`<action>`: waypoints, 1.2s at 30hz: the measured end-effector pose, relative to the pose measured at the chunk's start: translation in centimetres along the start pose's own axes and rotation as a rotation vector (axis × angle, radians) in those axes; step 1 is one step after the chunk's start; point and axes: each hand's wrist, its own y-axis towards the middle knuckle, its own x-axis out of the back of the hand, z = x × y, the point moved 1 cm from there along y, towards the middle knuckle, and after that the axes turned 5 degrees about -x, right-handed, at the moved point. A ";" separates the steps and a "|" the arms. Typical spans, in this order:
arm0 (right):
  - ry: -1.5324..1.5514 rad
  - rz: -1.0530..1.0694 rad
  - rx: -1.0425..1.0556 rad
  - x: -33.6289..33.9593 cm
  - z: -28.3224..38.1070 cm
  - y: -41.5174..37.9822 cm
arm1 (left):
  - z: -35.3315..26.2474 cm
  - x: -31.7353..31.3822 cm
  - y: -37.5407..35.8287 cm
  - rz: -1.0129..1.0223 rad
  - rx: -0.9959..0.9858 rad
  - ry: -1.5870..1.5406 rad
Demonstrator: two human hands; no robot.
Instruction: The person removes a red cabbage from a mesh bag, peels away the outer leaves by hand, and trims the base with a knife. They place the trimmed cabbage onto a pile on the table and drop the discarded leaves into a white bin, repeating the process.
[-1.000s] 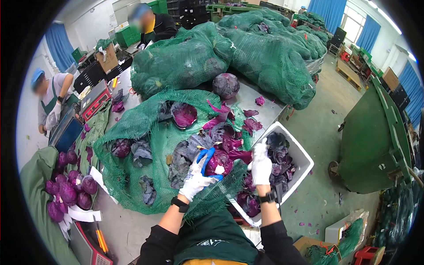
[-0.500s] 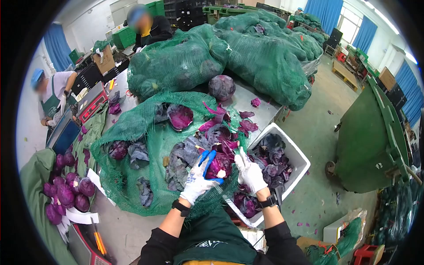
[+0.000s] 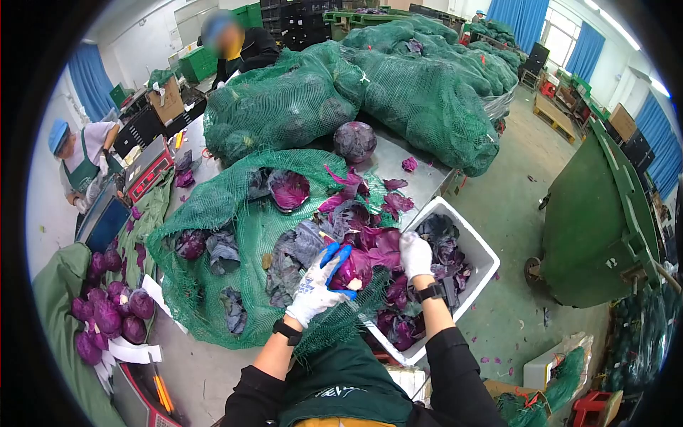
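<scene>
A red cabbage (image 3: 353,269) is held over the green net sack (image 3: 235,235) spread on the counter (image 3: 420,178), just at the 9 o'clock side of the white crate (image 3: 478,250). The left hand (image 3: 314,285), gloved in white and blue, cups the head from below, its fingers curled around it. The right hand (image 3: 415,255), at 3 o'clock of the head, appears closed on a loose outer leaf (image 3: 384,245).

For the peeling to go well, the head is best kept steady in the cupped palm, and the leaf is best gripped low, near the stem, so that it comes away whole rather than tearing. The discarded leaf is best carried clear of the crate's rim before release, since scraps already lie on the floor.

The pinch itself cannot be confirmed: the right fingertips are hidden behind leaves. The stem end of the head is covered by the left glove. Whether a small tool is held in either hand cannot be told. The crate's near corner is hidden by the right forearm.
</scene>
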 end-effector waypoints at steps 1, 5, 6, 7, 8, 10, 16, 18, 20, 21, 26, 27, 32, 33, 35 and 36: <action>0.027 -0.096 -0.082 0.0 -1.6 -0.5 | 0.7 -0.1 -0.3 -0.052 0.030 -0.066; 0.579 0.089 -0.404 3.9 1.2 -3.4 | 2.0 -0.8 -0.5 -0.211 0.197 -0.179; 0.799 0.127 -0.350 4.3 2.8 -5.1 | 2.1 -1.3 -0.6 -0.254 0.268 -0.187; 0.940 0.211 -0.392 5.2 5.3 -7.0 | 2.2 -2.1 -0.6 -0.355 0.260 -0.254; 1.082 0.292 -0.433 5.4 7.4 -8.6 | 2.1 -2.5 -0.6 -0.347 0.258 -0.255; 1.042 0.417 -0.366 2.7 8.4 -10.1 | 1.9 -3.0 -0.7 -0.381 0.340 -0.097; 0.326 -0.115 0.237 -4.2 7.9 -10.6 | 1.5 -4.1 -1.5 -0.479 0.323 -0.078; 0.473 0.036 0.137 -4.7 7.5 -10.0 | 2.4 -4.1 -1.5 -0.520 0.332 -0.204; 0.872 0.168 -0.254 -2.5 8.2 -8.9 | 4.5 -4.4 -1.6 -0.534 0.237 -0.415; 0.930 0.271 -0.489 0.4 9.4 -8.2 | 5.1 -4.2 -1.6 -0.512 0.223 -0.475; 0.955 0.323 -0.657 -0.4 5.8 -7.2 | 4.7 -0.9 -2.1 -0.259 0.311 -1.236; 0.959 0.289 -0.658 -0.2 5.7 -7.4 | 4.8 -0.2 -2.3 -0.244 0.314 -1.227; 0.743 0.315 -0.296 0.5 7.7 -9.2 | 3.4 -1.7 -1.2 -0.291 0.256 -0.419; 0.674 0.111 -0.269 0.2 8.8 -9.8 | 2.6 -2.6 -0.7 -0.319 0.265 -0.244; 0.592 0.246 -0.385 0.8 7.6 -8.6 | 2.4 -2.8 -0.1 -0.356 0.252 -0.049; 0.572 0.199 -0.395 0.1 5.9 -7.8 | 2.8 -2.6 -0.3 -0.360 0.252 -0.047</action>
